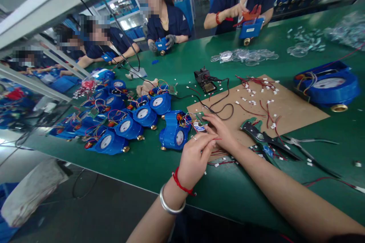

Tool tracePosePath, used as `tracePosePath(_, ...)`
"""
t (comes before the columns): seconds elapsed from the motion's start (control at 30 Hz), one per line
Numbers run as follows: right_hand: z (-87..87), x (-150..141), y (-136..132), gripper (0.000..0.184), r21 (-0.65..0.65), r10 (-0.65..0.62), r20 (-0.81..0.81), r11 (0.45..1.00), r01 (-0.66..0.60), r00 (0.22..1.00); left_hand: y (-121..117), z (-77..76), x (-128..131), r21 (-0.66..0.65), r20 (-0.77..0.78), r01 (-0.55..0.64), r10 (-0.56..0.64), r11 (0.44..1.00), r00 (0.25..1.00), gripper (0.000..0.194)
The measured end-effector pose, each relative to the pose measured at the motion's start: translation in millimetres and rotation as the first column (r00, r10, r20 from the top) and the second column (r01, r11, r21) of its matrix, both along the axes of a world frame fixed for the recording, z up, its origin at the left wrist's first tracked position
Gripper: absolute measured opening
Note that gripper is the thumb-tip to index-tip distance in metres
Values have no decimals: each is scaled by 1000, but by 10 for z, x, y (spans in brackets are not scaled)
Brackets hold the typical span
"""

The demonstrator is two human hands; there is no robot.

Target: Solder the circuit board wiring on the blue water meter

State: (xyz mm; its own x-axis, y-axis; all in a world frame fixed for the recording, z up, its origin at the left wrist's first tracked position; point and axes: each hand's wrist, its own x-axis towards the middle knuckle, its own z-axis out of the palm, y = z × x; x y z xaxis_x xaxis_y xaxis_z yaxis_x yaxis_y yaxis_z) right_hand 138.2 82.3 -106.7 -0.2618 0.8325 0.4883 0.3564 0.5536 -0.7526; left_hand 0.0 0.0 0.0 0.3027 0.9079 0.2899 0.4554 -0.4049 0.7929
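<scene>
Hands close together at the brown sheet [296, 117] on the desk [137, 169]: the left hand [196, 155] pinches a thin, red wire [219, 139]; the right hand [221, 131], grip indeterminable, partly covers a small green circuit board [200, 115].

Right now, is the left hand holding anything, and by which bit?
The left hand seems to pinch a thin red wire; a bit shows past the grip, but I can't tell which part.

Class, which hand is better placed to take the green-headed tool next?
Probably the right hand: it is nearer the green-headed tool, while the left hand seems to pinch a red wire.
</scene>
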Motion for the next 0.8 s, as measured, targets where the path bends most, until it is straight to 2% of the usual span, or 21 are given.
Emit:
tracePosePath(0.13,3,2,-8,35,-7,4,9,1000,-4,1000,10,-3,-3,-76,60,-9,13,997,998,24)
tracePosePath(0.33,-13,8,-8,36,2,0,25,1000,0,1000,27,-37,-46,-164,54,-47,57,985,997,24)
tracePosePath(0.53,7,1,-23,36,-5,-9,22,1000,9,1000,75,-193,-125,-302,90,-215,252,929,963,24)
tracePosePath(0.67,21,-4,-29,35,0,-7,22,1000,7,1000,89,-262,-157,-239,34,-287,303,928,952,27)
tracePosePath(0.8,35,0,-43,34,13,-3,25,1000,3,1000,108,-324,-161,-137,-44,-268,264,954,963,24)
